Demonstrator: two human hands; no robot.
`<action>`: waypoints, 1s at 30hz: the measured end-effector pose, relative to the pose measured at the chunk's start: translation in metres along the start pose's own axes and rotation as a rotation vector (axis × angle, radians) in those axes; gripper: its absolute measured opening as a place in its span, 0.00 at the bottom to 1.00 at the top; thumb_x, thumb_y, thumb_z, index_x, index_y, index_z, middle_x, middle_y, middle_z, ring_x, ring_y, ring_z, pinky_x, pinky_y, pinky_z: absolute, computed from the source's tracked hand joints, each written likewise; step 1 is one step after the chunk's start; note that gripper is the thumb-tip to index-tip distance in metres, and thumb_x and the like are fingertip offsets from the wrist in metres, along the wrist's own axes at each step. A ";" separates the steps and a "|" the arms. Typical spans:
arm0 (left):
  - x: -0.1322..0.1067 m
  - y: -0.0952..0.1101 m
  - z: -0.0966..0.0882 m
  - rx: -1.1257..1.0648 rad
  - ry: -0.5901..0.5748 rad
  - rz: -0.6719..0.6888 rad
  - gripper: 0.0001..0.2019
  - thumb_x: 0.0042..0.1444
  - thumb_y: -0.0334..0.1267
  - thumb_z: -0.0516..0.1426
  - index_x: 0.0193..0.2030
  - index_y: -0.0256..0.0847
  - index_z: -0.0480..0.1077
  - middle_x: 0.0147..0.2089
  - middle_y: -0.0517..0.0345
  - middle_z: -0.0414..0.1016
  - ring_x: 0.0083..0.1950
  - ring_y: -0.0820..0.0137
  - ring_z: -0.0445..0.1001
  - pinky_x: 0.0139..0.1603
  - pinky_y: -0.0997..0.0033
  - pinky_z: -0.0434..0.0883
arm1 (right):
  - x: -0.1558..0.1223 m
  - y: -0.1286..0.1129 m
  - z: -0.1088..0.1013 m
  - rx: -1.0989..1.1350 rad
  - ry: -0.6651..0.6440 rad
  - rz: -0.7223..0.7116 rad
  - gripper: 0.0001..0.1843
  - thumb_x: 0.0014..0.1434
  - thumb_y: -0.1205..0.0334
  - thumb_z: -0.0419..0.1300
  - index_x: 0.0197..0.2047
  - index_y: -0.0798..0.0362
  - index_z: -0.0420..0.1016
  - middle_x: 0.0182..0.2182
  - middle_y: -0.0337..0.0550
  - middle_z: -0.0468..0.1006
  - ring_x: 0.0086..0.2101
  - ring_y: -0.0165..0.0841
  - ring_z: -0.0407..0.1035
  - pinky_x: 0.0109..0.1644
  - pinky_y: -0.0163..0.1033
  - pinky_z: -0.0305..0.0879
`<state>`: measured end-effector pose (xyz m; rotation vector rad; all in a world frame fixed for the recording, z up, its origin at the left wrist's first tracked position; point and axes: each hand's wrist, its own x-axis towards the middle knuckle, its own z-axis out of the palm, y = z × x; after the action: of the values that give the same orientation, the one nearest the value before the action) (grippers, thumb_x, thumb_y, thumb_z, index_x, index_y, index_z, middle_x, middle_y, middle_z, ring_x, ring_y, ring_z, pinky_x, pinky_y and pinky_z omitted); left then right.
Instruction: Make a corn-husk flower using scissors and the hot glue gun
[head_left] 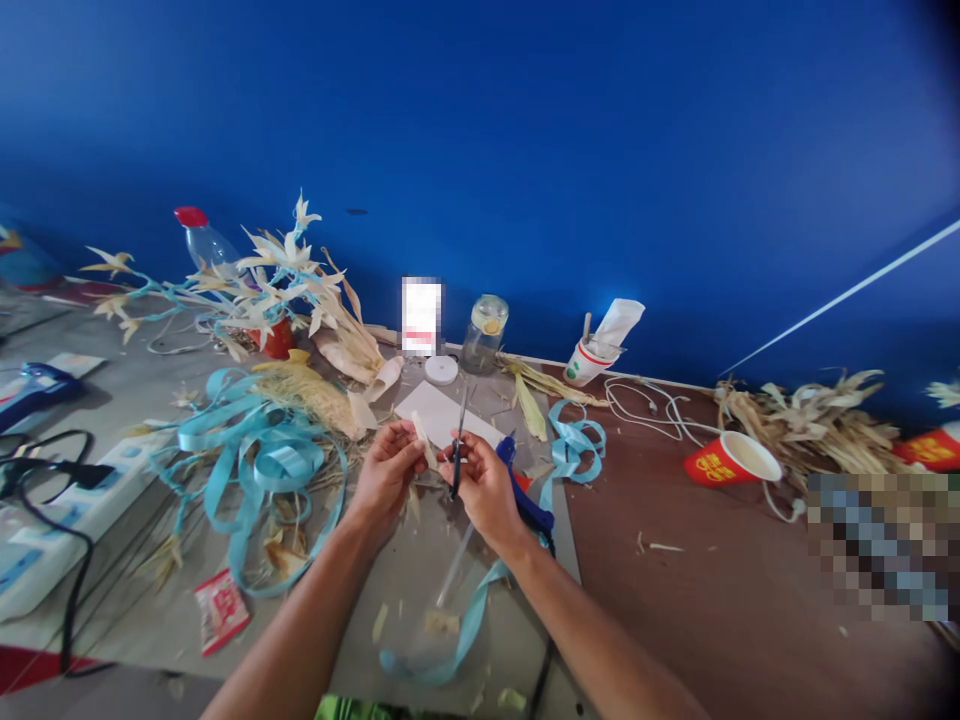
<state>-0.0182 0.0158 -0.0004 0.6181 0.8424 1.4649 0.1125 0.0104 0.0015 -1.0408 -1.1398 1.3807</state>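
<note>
My left hand (390,470) pinches a pale strip of dried corn husk (424,435) in front of me. Close beside it, my right hand (484,485) is closed on a pair of scissors (457,450), whose blades point up and away. A white sheet (450,408) lies behind both hands. Just right of my right hand is a blue glue gun (529,500), partly covered by that hand. Light-blue ribbon (285,460) lies in loops to the left, and another piece (480,610) trails below my right forearm.
Husk flowers on blue-wrapped stems (281,260) stand at the back left. A power strip (97,510) with black cables lies left. Behind are a glass jar (484,340) and a white cup (589,362). A red paper cup (724,462) lies tipped at right, near dried husks (817,415).
</note>
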 end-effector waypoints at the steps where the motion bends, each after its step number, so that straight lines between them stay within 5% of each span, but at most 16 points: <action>1: -0.001 0.000 0.002 -0.005 -0.002 -0.003 0.17 0.42 0.32 0.63 0.40 0.39 0.66 0.27 0.64 0.68 0.22 0.82 0.63 0.23 0.82 0.60 | 0.000 0.001 0.001 -0.015 0.002 -0.001 0.23 0.43 0.64 0.64 0.44 0.53 0.66 0.31 0.39 0.74 0.26 0.27 0.67 0.31 0.32 0.65; 6: -0.006 0.003 0.008 -0.023 0.002 -0.011 0.26 0.43 0.29 0.62 0.51 0.44 0.62 0.30 0.64 0.69 0.23 0.82 0.64 0.25 0.82 0.62 | -0.002 0.004 0.004 -0.084 0.042 -0.009 0.22 0.43 0.64 0.63 0.44 0.54 0.66 0.32 0.40 0.73 0.24 0.26 0.65 0.31 0.34 0.65; 14: -0.004 -0.002 0.000 0.028 -0.075 -0.021 0.11 0.44 0.31 0.62 0.35 0.38 0.66 0.31 0.62 0.68 0.24 0.81 0.64 0.26 0.79 0.63 | 0.001 0.000 -0.002 -0.025 0.120 -0.060 0.20 0.46 0.66 0.61 0.44 0.53 0.64 0.29 0.38 0.74 0.26 0.27 0.67 0.29 0.32 0.63; 30: -0.002 -0.004 -0.001 0.105 -0.105 -0.029 0.11 0.41 0.33 0.64 0.30 0.37 0.67 0.30 0.61 0.69 0.27 0.78 0.65 0.28 0.78 0.62 | 0.003 -0.007 -0.005 -0.040 0.123 -0.093 0.19 0.45 0.67 0.61 0.42 0.52 0.62 0.27 0.36 0.73 0.26 0.27 0.68 0.30 0.31 0.64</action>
<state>-0.0168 0.0134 -0.0041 0.7521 0.8469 1.3569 0.1185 0.0138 0.0074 -1.0735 -1.1146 1.2089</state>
